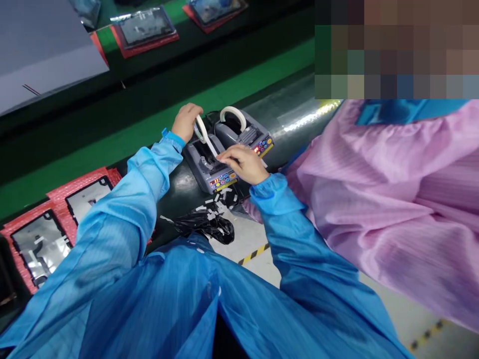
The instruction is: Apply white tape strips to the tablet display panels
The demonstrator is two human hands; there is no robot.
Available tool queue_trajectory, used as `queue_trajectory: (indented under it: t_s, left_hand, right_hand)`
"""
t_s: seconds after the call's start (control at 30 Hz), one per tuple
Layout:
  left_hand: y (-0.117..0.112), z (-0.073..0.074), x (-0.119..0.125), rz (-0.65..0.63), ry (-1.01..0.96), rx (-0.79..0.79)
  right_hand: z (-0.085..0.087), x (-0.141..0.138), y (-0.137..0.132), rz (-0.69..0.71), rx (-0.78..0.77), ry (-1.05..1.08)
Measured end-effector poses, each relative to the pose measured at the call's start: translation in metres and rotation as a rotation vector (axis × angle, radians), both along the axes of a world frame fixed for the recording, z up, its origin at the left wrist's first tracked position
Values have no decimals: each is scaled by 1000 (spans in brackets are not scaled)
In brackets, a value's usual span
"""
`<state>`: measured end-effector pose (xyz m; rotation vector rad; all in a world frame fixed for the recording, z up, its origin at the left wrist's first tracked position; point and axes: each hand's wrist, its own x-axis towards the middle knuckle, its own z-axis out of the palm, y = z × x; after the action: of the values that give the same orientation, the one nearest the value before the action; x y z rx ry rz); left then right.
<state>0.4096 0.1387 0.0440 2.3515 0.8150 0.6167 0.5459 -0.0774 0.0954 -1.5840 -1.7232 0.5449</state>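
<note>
While your left hand (185,122) has its grip clamped on the tape roll (202,129), above the nearer tape machine (202,174), mid-frame, your right hand (245,163) looks pinched on its strip (212,148). Likely threading; next calls for steady feeding. Farther machine (226,134) holds another roll (241,117); scraps (211,216) lie on the black bag (226,233), lower centre.

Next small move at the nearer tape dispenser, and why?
Probably guide the tape strip down into the nearer dispenser: the left hand holds the tape roll above it, and the right hand appears to pinch the strip near its front.
</note>
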Motion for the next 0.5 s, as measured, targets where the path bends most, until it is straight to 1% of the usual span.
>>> queue_trajectory:
  t_s: [0.07, 0.23, 0.4, 0.5]
  left_hand:
    - [-1, 1, -1, -19, -6, 7]
    - [-1, 7, -4, -112, 26, 37]
    - [-3, 13, 0, -84, 53, -40]
    - [-5, 12, 3, -66, 81, -88]
  right_hand:
    - [-4, 0, 0, -20, -21, -7]
    - [-11, -6, -2, -56, -39, 41]
    - [-10, -4, 0, -48, -60, 39]
    - [-11, 2, 0, -17, -61, 47]
